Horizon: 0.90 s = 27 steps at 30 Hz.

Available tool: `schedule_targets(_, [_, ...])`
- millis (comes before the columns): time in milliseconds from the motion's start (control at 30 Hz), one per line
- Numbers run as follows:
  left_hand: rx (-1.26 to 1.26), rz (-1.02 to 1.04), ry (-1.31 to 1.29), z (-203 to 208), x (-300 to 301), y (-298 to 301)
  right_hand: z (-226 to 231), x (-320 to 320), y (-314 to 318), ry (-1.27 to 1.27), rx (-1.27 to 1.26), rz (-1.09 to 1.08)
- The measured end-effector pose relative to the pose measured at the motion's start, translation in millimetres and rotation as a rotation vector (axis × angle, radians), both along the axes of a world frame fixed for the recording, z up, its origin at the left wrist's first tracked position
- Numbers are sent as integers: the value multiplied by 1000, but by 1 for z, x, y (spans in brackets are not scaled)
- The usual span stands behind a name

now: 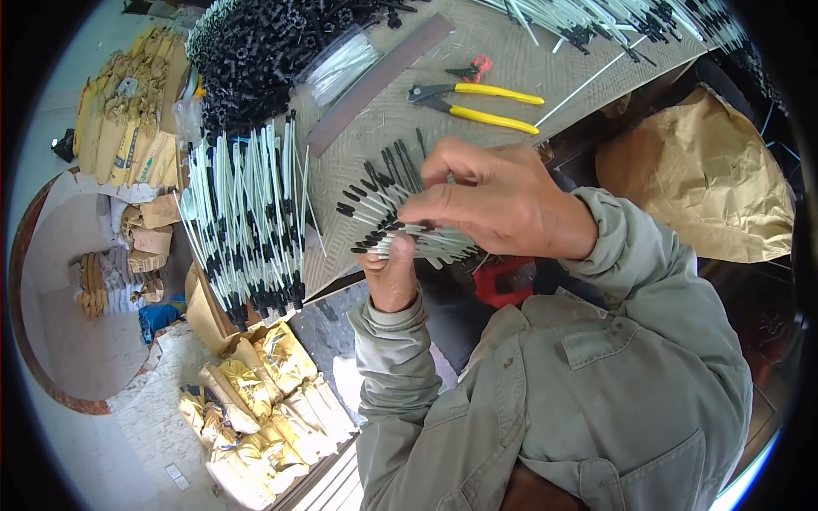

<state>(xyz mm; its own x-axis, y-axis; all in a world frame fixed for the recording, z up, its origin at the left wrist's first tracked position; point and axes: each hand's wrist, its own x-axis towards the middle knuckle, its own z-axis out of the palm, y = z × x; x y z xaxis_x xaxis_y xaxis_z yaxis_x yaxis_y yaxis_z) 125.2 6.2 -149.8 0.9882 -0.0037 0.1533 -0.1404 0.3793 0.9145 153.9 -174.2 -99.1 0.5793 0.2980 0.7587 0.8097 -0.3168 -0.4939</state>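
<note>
My left hand (394,271) is wrapped round a fanned bundle of thin pale rods with black tips (443,246), close to the near edge of the table. Above the bundle is my right hand (511,200), its thumb and index finger bent toward each other in a pinch by the black tips. What that pinch holds, if anything, is too small or hidden to make out. Several dark thin rods (400,162) lie on the table just beyond the bundle.
Yellow-handled cutters (477,102), small red-handled snips (470,70) and a flat metal bar (379,85) lie on the table (358,128). Black fittings (256,64) are heaped far left, above stacked pale rods (247,221). Wrapped packages (264,409) sit lower left; brown paper (694,175) is right.
</note>
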Motion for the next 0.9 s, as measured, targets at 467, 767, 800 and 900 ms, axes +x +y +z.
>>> schedule_targets(467, [23, -8, 1, -9, -2, 7, 12, 7, -6, -137, -197, -7])
schedule_targets(767, [66, -57, -64, -14, 1, 9, -1, 8, 1, -129, -131, -1])
schedule_targets(800, [68, -55, -62, -15, 1, 10, -1, 7, 1, -131, -135, 1])
schedule_targets(900, [71, -56, -85, -17, 1, 11, 9, 12, -3, -202, -231, 42])
